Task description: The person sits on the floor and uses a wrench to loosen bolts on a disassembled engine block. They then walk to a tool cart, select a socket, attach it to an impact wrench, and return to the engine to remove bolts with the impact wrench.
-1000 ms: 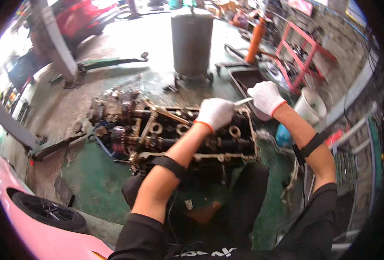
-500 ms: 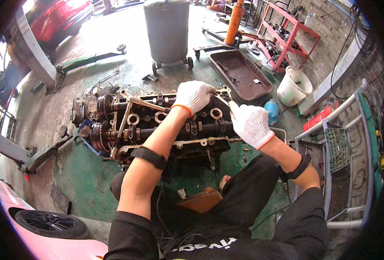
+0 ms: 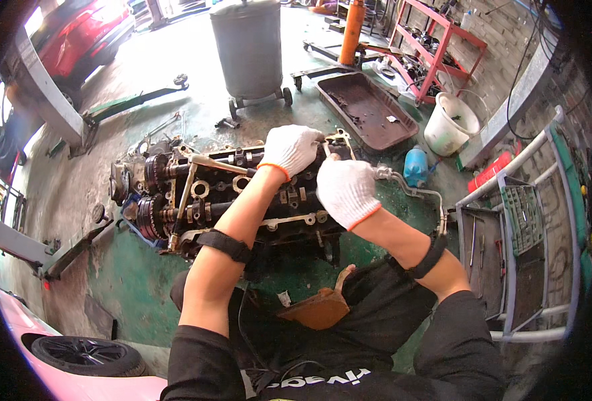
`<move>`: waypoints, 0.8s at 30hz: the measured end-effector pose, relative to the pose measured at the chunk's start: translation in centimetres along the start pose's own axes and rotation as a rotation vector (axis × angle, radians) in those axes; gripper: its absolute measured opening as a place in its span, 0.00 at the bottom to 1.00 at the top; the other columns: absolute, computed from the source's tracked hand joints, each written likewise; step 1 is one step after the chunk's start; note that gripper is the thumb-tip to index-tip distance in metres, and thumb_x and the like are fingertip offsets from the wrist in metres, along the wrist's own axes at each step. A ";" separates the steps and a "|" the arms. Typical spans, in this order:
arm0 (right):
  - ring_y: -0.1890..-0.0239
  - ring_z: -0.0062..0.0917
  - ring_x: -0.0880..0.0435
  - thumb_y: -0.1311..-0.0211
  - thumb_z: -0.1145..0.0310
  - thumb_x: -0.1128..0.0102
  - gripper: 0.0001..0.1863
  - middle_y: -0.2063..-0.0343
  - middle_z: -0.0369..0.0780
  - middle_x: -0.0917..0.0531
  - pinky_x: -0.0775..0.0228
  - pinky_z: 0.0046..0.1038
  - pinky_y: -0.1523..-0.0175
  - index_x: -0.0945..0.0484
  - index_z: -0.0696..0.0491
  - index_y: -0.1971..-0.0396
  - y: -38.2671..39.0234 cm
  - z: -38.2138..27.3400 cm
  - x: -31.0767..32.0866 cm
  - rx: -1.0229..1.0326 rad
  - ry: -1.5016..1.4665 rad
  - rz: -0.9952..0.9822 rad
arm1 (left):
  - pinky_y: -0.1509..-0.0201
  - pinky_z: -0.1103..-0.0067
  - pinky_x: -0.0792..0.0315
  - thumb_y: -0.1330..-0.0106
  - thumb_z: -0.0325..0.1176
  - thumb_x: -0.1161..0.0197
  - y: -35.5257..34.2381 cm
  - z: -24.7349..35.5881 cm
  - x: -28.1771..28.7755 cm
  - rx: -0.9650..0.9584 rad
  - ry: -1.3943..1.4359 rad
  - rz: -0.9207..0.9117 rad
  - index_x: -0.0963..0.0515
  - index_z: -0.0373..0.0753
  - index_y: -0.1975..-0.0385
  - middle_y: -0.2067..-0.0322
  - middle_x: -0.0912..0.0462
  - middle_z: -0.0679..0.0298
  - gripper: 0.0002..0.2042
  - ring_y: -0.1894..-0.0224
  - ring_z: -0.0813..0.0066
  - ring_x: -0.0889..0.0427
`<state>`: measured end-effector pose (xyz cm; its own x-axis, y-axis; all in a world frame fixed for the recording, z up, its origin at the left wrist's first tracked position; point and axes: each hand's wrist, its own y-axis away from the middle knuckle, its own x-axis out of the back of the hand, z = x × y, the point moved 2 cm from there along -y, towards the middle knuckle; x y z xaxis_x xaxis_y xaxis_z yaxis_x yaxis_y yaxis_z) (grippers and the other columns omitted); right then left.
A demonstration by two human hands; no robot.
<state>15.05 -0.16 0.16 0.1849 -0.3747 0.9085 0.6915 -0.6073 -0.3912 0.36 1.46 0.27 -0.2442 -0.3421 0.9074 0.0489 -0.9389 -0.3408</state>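
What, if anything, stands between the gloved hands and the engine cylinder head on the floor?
Nothing visible does. The left hand rests on the far right end of the cylinder head, and the right hand lies against its right edge, both in white gloves.

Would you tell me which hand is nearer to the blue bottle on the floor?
Right. The right hand rests on the engine's near end, a short way left of the blue bottle. The left hand lies farther left, on the engine's top edge.
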 end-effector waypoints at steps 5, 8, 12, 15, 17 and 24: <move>0.83 0.33 0.17 0.50 0.65 0.39 0.14 0.88 0.41 0.19 0.29 0.36 0.77 0.19 0.61 0.70 -0.7 -1.9 -0.8 -0.062 -0.044 0.058 | 0.59 0.63 0.21 0.38 0.40 0.44 -0.3 0.3 0.1 -0.028 -0.007 -0.054 0.13 0.49 0.65 0.69 0.13 0.55 0.12 0.64 0.55 0.13; 0.85 0.34 0.18 0.50 0.65 0.39 0.07 0.89 0.40 0.21 0.29 0.36 0.78 0.21 0.52 0.78 -0.2 -1.2 -0.2 0.018 -0.116 0.151 | 0.60 0.64 0.21 0.39 0.44 0.40 -0.4 0.3 0.2 -0.031 -0.110 -0.099 0.15 0.50 0.57 0.68 0.13 0.56 0.14 0.64 0.55 0.13; 0.86 0.35 0.19 0.46 0.66 0.41 0.08 0.89 0.40 0.21 0.29 0.37 0.79 0.21 0.55 0.70 0.2 -0.6 0.5 0.004 -0.162 0.160 | 0.62 0.62 0.21 0.38 0.39 0.43 -0.2 0.4 0.2 -0.057 -0.070 -0.071 0.15 0.50 0.58 0.70 0.13 0.55 0.12 0.65 0.54 0.14; 0.84 0.37 0.18 0.43 0.68 0.42 0.12 0.87 0.42 0.20 0.28 0.37 0.76 0.18 0.58 0.63 0.4 -0.1 0.8 -0.028 -0.266 0.180 | 0.66 0.61 0.22 0.36 0.37 0.44 0.0 0.4 0.0 -0.103 -0.075 -0.011 0.17 0.46 0.63 0.75 0.15 0.54 0.10 0.70 0.53 0.14; 0.84 0.34 0.19 0.41 0.69 0.41 0.08 0.86 0.41 0.20 0.28 0.35 0.78 0.18 0.55 0.66 0.7 0.8 0.9 -0.026 -0.327 0.251 | 0.69 0.62 0.22 0.36 0.36 0.45 0.1 0.4 -0.1 -0.128 -0.076 0.023 0.18 0.45 0.67 0.78 0.16 0.54 0.08 0.73 0.52 0.15; 0.75 0.32 0.15 0.41 0.73 0.35 0.11 0.74 0.49 0.14 0.25 0.29 0.68 0.16 0.62 0.61 1.8 9.7 0.3 0.029 -0.782 0.116 | 0.72 0.61 0.24 0.36 0.33 0.45 0.1 0.7 -0.2 -0.112 -0.081 -0.031 0.18 0.43 0.65 0.79 0.17 0.54 0.08 0.76 0.53 0.16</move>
<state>23.08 5.43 1.16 0.6868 0.1732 0.7059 0.6537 -0.5718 -0.4957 1.12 1.38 0.17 -0.1645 -0.3194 0.9332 -0.0670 -0.9403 -0.3336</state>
